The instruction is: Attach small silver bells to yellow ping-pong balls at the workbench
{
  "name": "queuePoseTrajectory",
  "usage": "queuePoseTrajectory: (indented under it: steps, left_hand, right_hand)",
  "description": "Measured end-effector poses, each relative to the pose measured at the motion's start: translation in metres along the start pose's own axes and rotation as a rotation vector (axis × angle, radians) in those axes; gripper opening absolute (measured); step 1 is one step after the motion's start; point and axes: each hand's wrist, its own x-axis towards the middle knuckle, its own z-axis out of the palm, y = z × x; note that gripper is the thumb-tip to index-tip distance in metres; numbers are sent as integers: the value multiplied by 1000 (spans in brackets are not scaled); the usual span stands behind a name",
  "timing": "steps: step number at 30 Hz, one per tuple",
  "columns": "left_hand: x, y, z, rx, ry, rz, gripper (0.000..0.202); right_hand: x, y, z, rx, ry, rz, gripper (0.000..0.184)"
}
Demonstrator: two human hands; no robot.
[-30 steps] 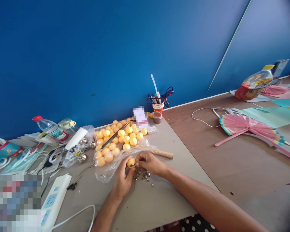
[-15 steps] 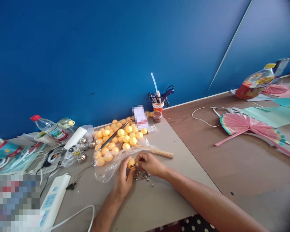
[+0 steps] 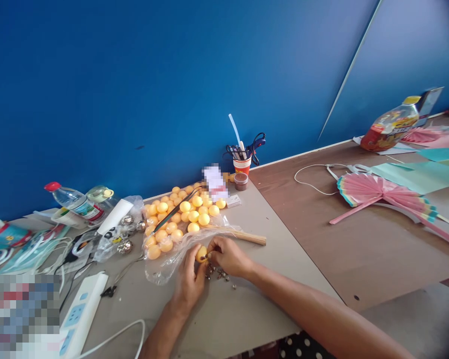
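My left hand (image 3: 188, 280) holds an orange ping-pong ball (image 3: 201, 253) between thumb and fingers. A dark patch, perhaps a hole, shows on the ball's lower side. Against the ball's right side are the pinched fingertips of my right hand (image 3: 230, 257); whatever they may grip is too small to make out. Just below both hands, several small shiny metal bells or beads (image 3: 221, 273) lie scattered on the table. Beyond my hands rests a clear plastic bag (image 3: 160, 270) with many orange balls (image 3: 177, 235) in it.
A wooden stick bundle (image 3: 250, 236) lies beside the bag, and a dark, slim tool (image 3: 172, 214) across the balls. Behind stand a paper cup (image 3: 242, 165) of tools and a small lidded tub (image 3: 241, 182). A power strip (image 3: 83, 314) is at left, a pink fan (image 3: 381, 188) at right.
The view has shifted slightly. Both hands stay at the ball, which has turned a little, so less of its dark patch shows. The right fingertips remain pinched at its side.
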Motion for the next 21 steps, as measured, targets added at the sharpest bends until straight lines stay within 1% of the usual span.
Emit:
queuePoseTrajectory:
  steps: [3, 6, 8, 10, 12, 14, 17, 19, 21]
  left_hand:
    - [0, 1, 2, -67, -2, -50, 34]
    - [2, 3, 4, -182, 1, -120, 37]
    - [5, 5, 3, -294, 2, -169, 38]
    - [7, 7, 2, -404, -1, -211, 38]
    - [8, 8, -2, -482, -9, -245, 38]
    - [9, 8, -5, -536, -11, -279, 39]
    - [9, 8, -8, -586, 11, -329, 39]
    - [10, 9, -8, -603, 23, -349, 37]
    - [11, 10, -8, -603, 29, -354, 36]
  right_hand:
    - [1, 0, 0, -9, 54, -29, 14]
    - [2, -4, -4, 30, 30, -80, 16]
    - [2, -9, -9, 23, 26, -101, 14]
    - [0, -16, -15, -54, 50, -115, 10]
    - [-2, -21, -22, -189, 39, -149, 5]
    - [-4, -25, -27, -383, 6, -229, 7]
    - [-6, -24, -31, -709, -82, -345, 10]
    - [-7, -22, -31, -884, -152, -376, 10]
    - [-8, -20, -30, -996, -201, -377, 10]
